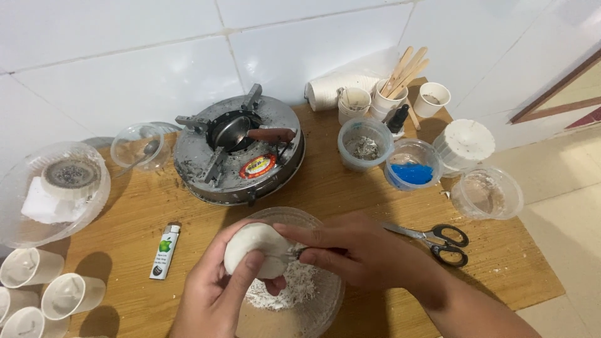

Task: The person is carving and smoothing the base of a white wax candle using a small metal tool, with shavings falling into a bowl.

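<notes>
My left hand [216, 291] holds a round white lump of wax [253, 249] over a clear plastic bowl [316, 313]. My right hand [357, 250] grips a small blade or scraper [291, 254] pressed against the lump. White shavings [291, 289] lie piled in the bowl under the lump. The tool's tip is mostly hidden by my fingers.
A round metal stove [238, 153] holding a small spoon-like pan stands behind the bowl. Black-handled scissors [438, 241] lie to the right, a white lighter [165, 250] to the left. Clear tubs [413, 164], cups with wooden sticks [389, 94] and several white cups [69, 294] ring the wooden table [125, 213].
</notes>
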